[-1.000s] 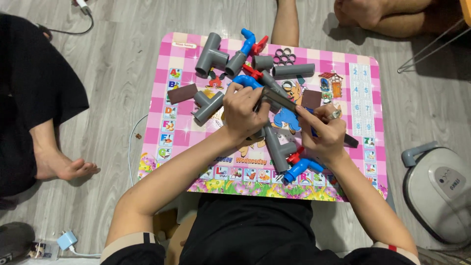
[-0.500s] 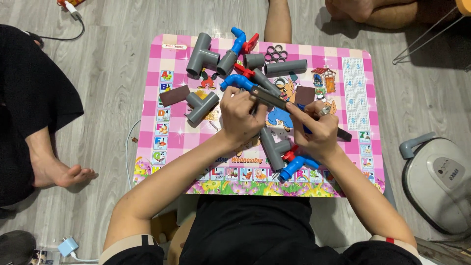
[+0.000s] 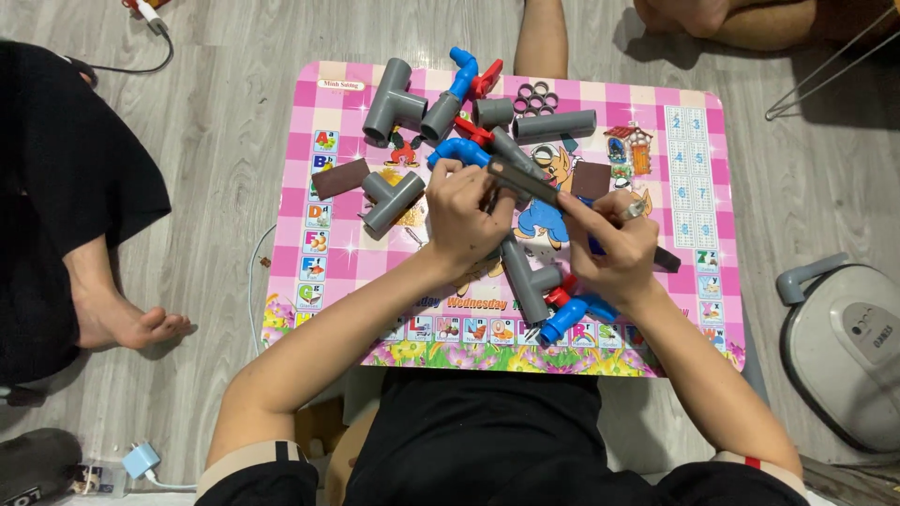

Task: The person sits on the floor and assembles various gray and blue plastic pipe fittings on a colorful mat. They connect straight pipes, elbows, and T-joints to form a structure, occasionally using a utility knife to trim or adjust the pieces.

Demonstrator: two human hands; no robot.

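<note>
A: Grip state?
B: Left hand [image 3: 466, 214] is clamped on a grey pipe [image 3: 521, 267]; right hand [image 3: 614, 245] pinches a dark rod [image 3: 525, 182].
A: Where is the pipe?
B: Mid-worktop [image 3: 698, 141], below the grey tee [image 3: 390, 99], above a blue elbow [image 3: 565, 317].

The pink checked tabletop [image 3: 698, 141] is itself a printed chart: a column of small coloured picture squares [image 3: 319, 211] runs down its left edge, a pale number panel [image 3: 692, 173] fills its far right corner, and a strip of picture squares [image 3: 450, 330] lines its near edge.
</note>
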